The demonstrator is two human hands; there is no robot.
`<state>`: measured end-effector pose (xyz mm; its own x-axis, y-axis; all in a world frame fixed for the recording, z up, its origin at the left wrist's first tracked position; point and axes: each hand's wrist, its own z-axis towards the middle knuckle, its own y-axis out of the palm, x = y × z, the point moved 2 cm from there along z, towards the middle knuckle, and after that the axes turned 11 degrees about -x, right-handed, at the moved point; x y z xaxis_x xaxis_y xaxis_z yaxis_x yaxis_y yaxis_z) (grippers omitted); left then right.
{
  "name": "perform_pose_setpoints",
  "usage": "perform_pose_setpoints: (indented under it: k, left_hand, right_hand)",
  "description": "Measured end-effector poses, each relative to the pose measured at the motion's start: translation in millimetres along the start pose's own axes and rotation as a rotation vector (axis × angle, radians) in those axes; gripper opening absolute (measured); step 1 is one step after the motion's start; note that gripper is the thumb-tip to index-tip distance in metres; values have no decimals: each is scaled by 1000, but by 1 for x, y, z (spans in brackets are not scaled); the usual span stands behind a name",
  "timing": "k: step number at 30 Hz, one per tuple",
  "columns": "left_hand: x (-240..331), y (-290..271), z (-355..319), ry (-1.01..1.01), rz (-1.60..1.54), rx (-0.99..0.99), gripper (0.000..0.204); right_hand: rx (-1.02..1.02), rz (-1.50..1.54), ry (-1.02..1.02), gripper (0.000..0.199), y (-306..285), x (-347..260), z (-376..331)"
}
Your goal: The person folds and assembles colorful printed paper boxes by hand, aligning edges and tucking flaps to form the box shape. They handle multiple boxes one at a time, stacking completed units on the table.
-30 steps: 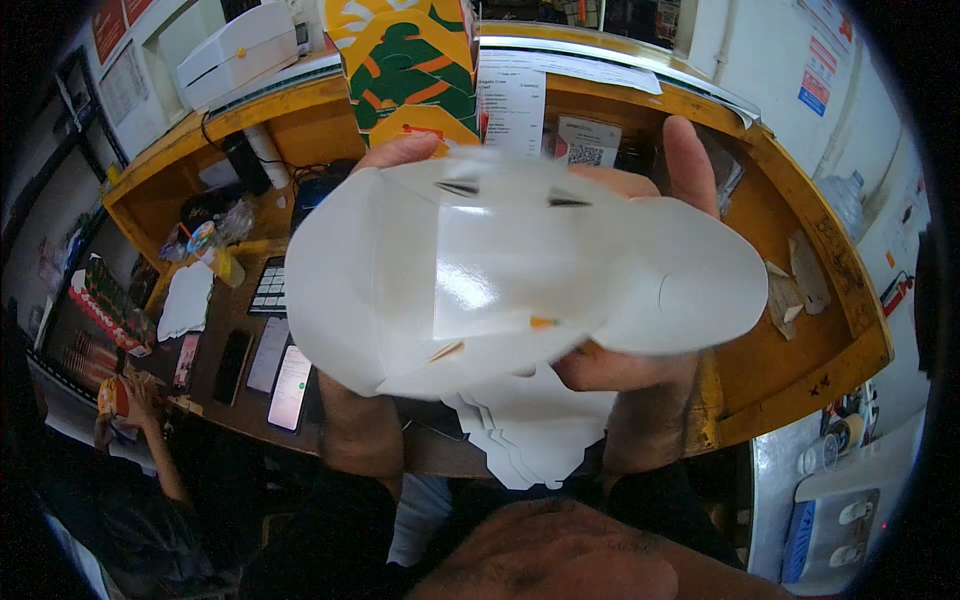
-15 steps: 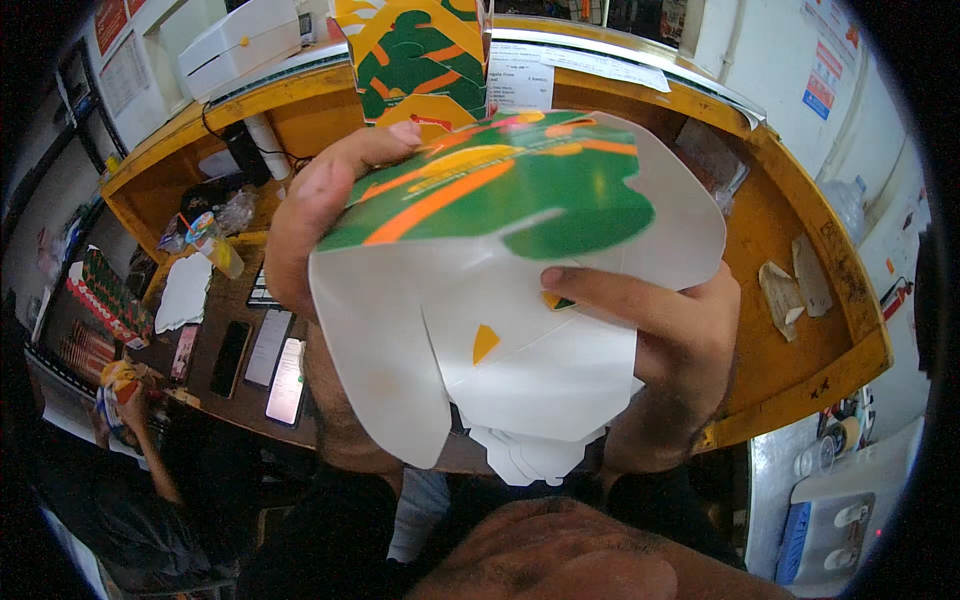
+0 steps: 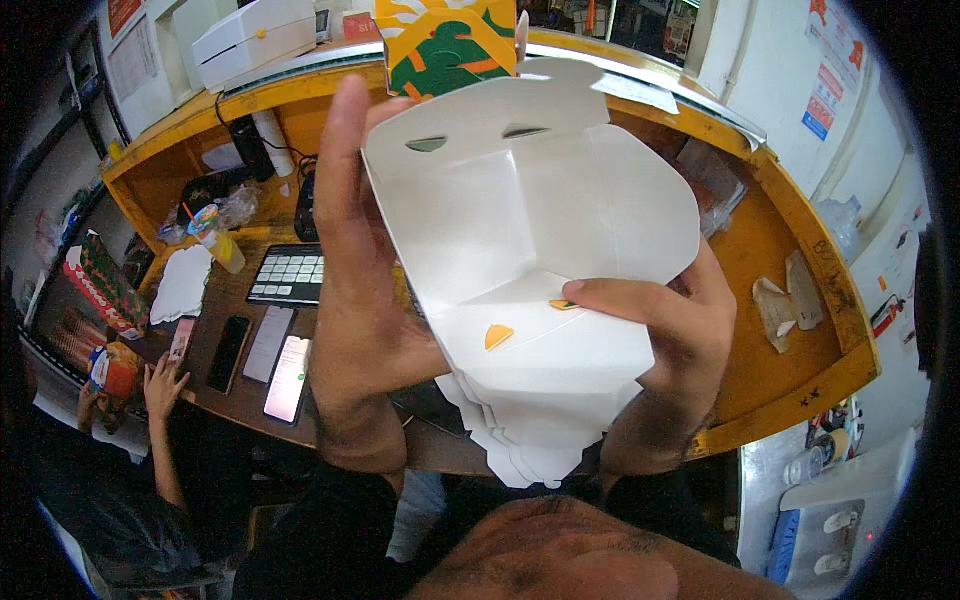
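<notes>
A half-folded food carton (image 3: pixel 470 225), white inside, faces me with its flaps raised and two slots in the far left flap. Beneath its near side hangs a stack of flat white carton blanks (image 3: pixel 520 455). My right hand (image 3: pixel 675 330) grips the carton's near right part, its thumb pressed on the white inner face beside a small orange-green patch. Along the carton's left wall stands my left hand (image 3: pixel 355 250), fingers stretched upward, one fingertip behind the flap. Its thumb side runs under the carton and is partly hidden. Behind stands a formed green, yellow and orange carton (image 3: pixel 445 60).
Several phones (image 3: pixel 288 380) and a tablet (image 3: pixel 287 275) lie on the dark table at left, near a drink cup (image 3: pixel 218 245) and a white cutout sheet (image 3: pixel 182 285). A co-worker's hand (image 3: pixel 163 388) reaches the table edge. A yellow wooden ledge (image 3: pixel 815 390) curves round the right.
The carton's green printed flap has swung up and away, showing the white inside. My left fingers have straightened upward from the flap. The co-worker's hand has moved onto the table edge.
</notes>
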<state>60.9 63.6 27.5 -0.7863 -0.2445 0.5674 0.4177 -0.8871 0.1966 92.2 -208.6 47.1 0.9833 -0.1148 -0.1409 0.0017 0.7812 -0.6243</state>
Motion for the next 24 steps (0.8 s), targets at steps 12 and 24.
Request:
perform_pose_setpoints:
  k: [12,24]
  left_hand:
    - [16,28,-16,135,686,-290,129]
    - [-6,36,-20,43,780,-292,127]
  right_hand:
    - [280,-11,53,44,-43,19,200]
    - [-115,-405,213,34,-49,7,222]
